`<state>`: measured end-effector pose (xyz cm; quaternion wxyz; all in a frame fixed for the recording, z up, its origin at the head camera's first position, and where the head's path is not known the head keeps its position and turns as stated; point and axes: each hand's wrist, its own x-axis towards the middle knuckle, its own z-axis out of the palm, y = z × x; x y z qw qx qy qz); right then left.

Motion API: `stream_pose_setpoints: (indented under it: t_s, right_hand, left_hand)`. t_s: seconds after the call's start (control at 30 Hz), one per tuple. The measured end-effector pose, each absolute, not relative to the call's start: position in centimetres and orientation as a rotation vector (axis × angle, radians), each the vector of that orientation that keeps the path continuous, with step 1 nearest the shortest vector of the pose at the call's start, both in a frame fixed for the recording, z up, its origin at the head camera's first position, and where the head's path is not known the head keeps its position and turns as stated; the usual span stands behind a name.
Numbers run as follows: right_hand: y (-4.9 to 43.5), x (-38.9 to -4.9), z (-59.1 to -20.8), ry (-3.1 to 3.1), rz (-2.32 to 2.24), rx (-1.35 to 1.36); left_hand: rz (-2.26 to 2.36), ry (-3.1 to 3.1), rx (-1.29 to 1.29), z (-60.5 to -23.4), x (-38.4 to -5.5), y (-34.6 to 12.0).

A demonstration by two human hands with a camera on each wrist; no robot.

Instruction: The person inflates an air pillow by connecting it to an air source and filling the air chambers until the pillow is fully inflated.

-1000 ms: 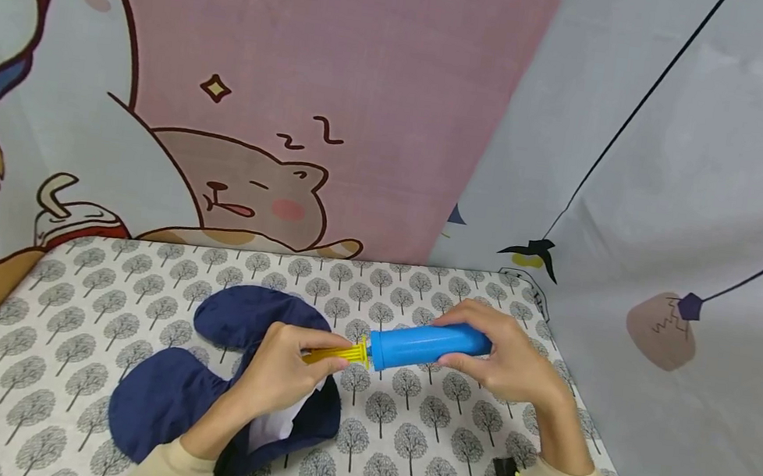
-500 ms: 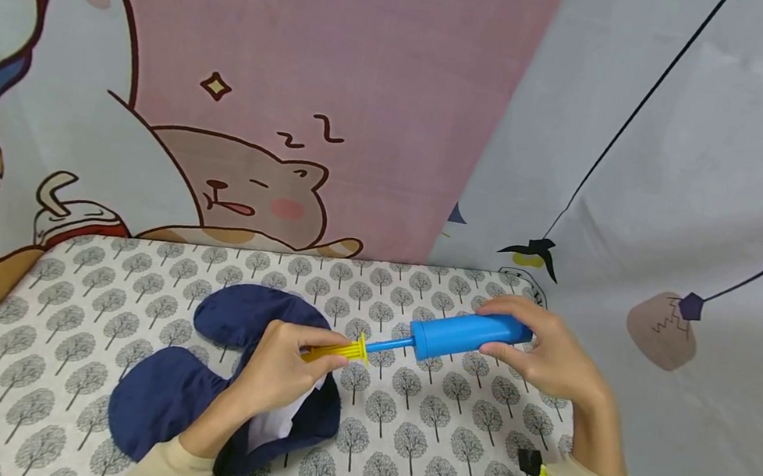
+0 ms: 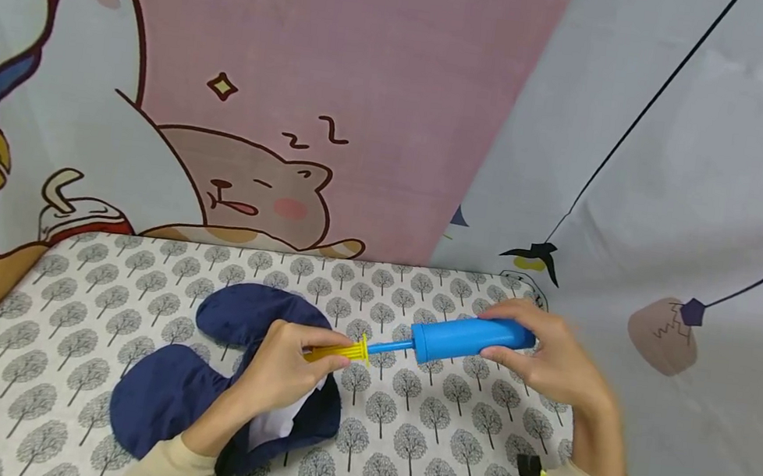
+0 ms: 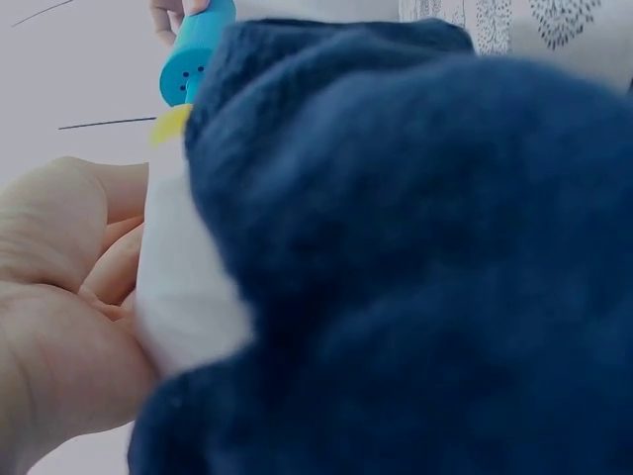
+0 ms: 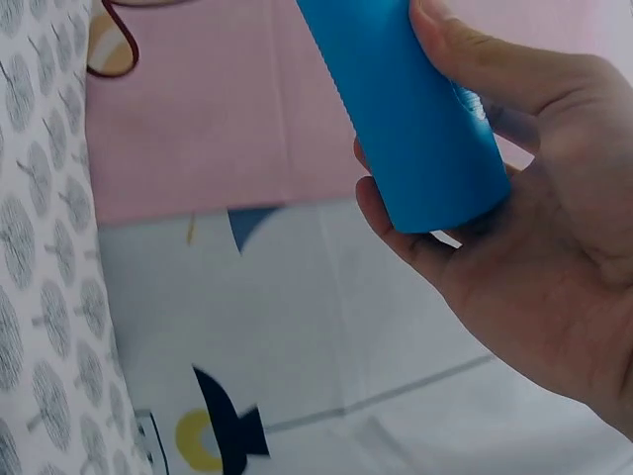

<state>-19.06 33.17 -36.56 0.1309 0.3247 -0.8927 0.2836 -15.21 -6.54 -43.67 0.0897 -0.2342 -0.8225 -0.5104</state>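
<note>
A blue hand pump (image 3: 449, 338) spans the two hands above the table, its thin blue rod (image 3: 392, 346) exposed. My left hand (image 3: 285, 368) pinches the pump's yellow flanged end (image 3: 357, 351) between thumb and fingers. The right hand (image 3: 554, 360) grips the far end of the blue barrel, also seen in the right wrist view (image 5: 410, 119). Under the left hand lies a navy U-shaped fabric piece (image 3: 165, 402), resembling a neck pillow, with white material (image 3: 271, 423) in its opening. In the left wrist view, navy cloth (image 4: 425, 257) hides where the yellow end leads.
The table's cloth (image 3: 398, 460) is white with printed trees. A cartoon-printed curtain (image 3: 382, 112) hangs behind the table, and a pale one (image 3: 726, 191) runs along the right. A black strap piece (image 3: 528, 467) sits by the right sleeve.
My right hand has drawn the blue barrel to the right, lengthening the exposed rod. The left hand has stayed in place. Over the last half second, the pump has hardly moved.
</note>
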Motion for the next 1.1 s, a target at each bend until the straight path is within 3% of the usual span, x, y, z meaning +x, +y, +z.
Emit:
stream_pose_setpoints:
  t_s: [0.57,0.77,1.1]
  right_hand:
    - [28.5,-19.0,-37.5,-2.661,0.967,1.081]
    - [29.7,-19.3,-37.2,-2.603,0.956,1.134]
    - [33.2,-19.4,-36.9,-2.618,0.868,0.936]
  left_hand:
    - [-1.51,-2.418,-0.7,-43.6,-15.1,-6.1]
    - [-1.517,-2.43,-0.718,-43.6,-15.0,-6.0]
    - [-1.5,-2.425,-0.718,-43.7,-15.3,-6.2]
